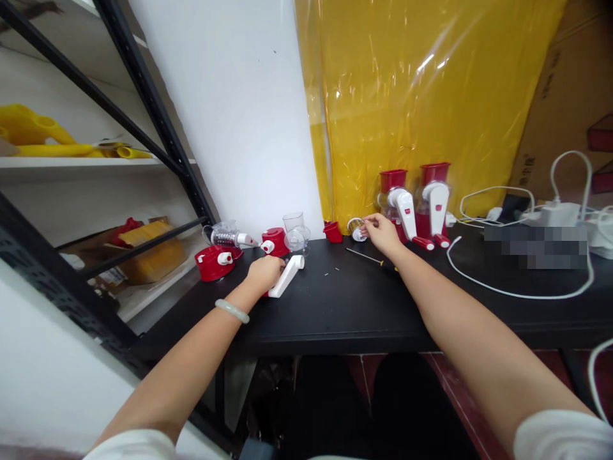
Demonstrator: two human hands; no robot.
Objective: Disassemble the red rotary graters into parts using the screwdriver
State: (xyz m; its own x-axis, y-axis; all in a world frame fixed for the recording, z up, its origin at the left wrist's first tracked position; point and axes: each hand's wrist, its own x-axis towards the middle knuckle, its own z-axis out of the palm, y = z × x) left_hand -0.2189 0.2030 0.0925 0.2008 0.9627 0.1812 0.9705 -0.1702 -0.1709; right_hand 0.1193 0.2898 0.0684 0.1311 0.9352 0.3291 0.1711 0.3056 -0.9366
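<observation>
Our left hand (265, 275) curls round the white crank (288, 278) over the bench (335, 313), hiding part of it, while our right hand (380, 232) pinches the gold drum (355, 227) at the back, contact hard to make out, our forearm (431, 287) covering some of the screwdriver (364, 256).

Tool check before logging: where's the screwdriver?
Head view, right of centre: the screwdriver lies on the black tabletop, just in front of the grater drum.

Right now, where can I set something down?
The black table shows bare patches: front middle, between white crank handle and right forearm; front right, between that forearm and white cable. Crowded: back left, red grater bases; back right, rotary graters.
</observation>
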